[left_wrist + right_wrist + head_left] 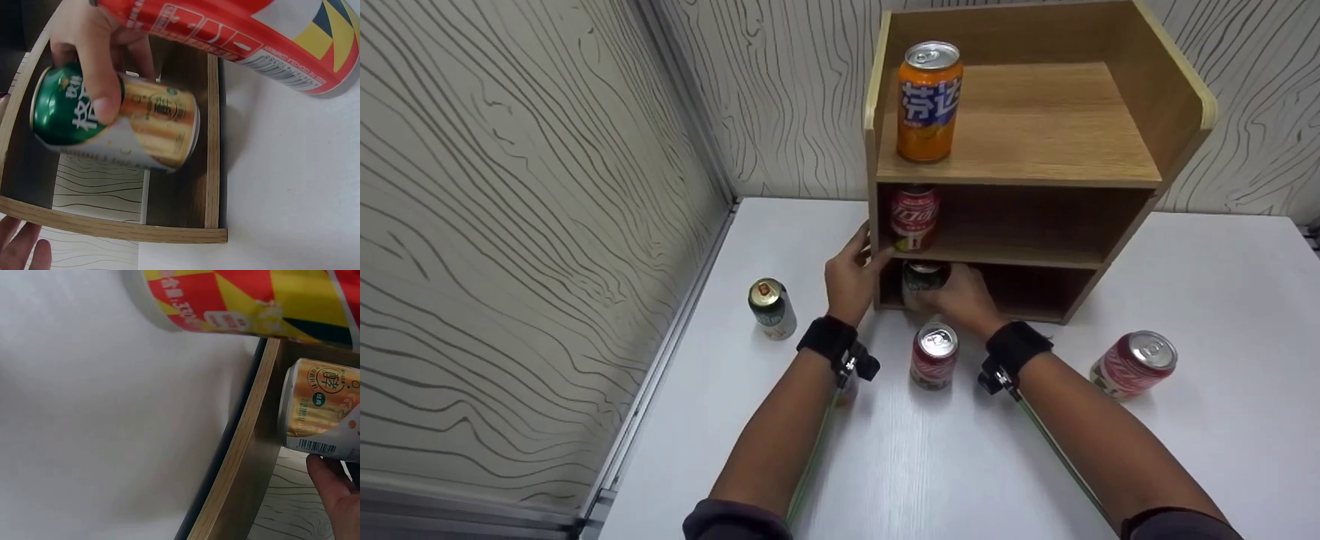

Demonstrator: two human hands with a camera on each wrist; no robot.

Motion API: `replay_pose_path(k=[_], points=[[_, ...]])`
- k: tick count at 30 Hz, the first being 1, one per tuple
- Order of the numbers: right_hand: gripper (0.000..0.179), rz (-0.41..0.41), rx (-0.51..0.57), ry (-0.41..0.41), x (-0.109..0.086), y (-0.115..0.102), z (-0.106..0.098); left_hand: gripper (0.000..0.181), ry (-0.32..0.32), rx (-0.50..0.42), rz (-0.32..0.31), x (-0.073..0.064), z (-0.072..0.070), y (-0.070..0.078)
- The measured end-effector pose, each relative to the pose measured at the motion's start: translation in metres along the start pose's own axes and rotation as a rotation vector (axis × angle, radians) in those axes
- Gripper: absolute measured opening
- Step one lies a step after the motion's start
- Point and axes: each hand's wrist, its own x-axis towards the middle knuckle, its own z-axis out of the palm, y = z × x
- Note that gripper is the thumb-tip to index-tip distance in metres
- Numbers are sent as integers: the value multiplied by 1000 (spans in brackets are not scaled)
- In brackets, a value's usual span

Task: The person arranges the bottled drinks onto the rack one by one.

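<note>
My right hand (960, 296) grips a green, gold and white drink can (160, 109) inside the bottom compartment of a small wooden shelf (1020, 180), near its left side. In the left wrist view the can leans slightly, and whether its base touches the compartment floor I cannot tell. My left hand (851, 281) holds the shelf's left side panel, thumb at the front edge and fingers along the outside. Directly above the gripped can, a red cola can (915, 217) stands in the middle compartment. Another red cola can (934, 360) stands on the table before the shelf, between my wrists.
An orange soda can (928, 105) stands on the shelf's top, at the left. On the white table (960, 465) are a green-topped can (772, 311) at left, a red can (1132, 365) at right, and one can (847, 391) mostly hidden under my left wrist. Patterned walls stand left and behind.
</note>
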Motion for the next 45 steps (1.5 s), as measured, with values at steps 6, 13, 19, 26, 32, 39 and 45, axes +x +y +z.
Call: replay_pose_path(k=[6,13,19,26,32,39,45], points=[[53,9,-29,3,4,-3,5,59,-9,7,-3,-2,2,2],[52,-11,-23,4,11,-2,9,58,0,22,-3,0,2,5],[70,34,-44,-6,13,-5,8,58,-20,26,-13,0,2,6],[64,40,-43,-14,17,-5,11,58,-24,27,1,1,1,5],[61,49,-49,-12,20,-6,13,58,-18,35,13,2,0,4],[56,56,-32,-17,23,-7,14,59,-20,27,-11,2,0,5],[60,44,-23,-31,25,-4,20,60,-18,34,-28,1,-2,3]])
